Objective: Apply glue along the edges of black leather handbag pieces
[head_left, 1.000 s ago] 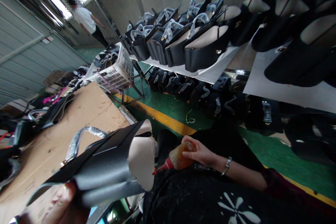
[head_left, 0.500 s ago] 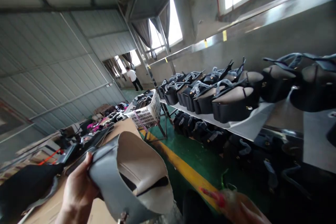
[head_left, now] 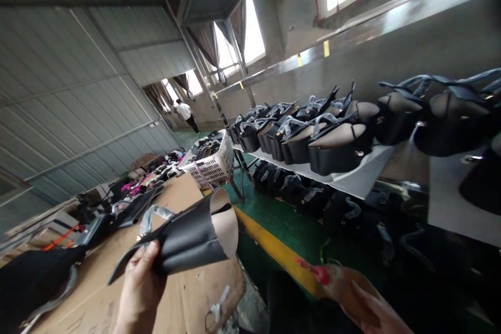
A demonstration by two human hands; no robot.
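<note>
My left hand (head_left: 143,276) grips a black bag (head_left: 188,242) by its flap side, above the cardboard-covered table. The bag lies on its side in the air, its beige-lined opening facing right, and a plastic-wrapped handle rises behind it. At the lower right, my right hand (head_left: 364,297) is wrapped round a small bottle (head_left: 336,277) with a red nozzle that points left, apart from the bag. A thin green strand shows beside the nozzle.
Cardboard (head_left: 172,297) covers the table, with another black bag (head_left: 35,282) at its left. Beyond stands a white basket (head_left: 211,167) of dark pieces. Rows of black bags (head_left: 336,151) fill the rack at right. A person (head_left: 186,113) is far back.
My left hand has turned the bag, so its outer side now faces me and its opening points right. The view has shifted slightly. My right hand still holds the bottle.
</note>
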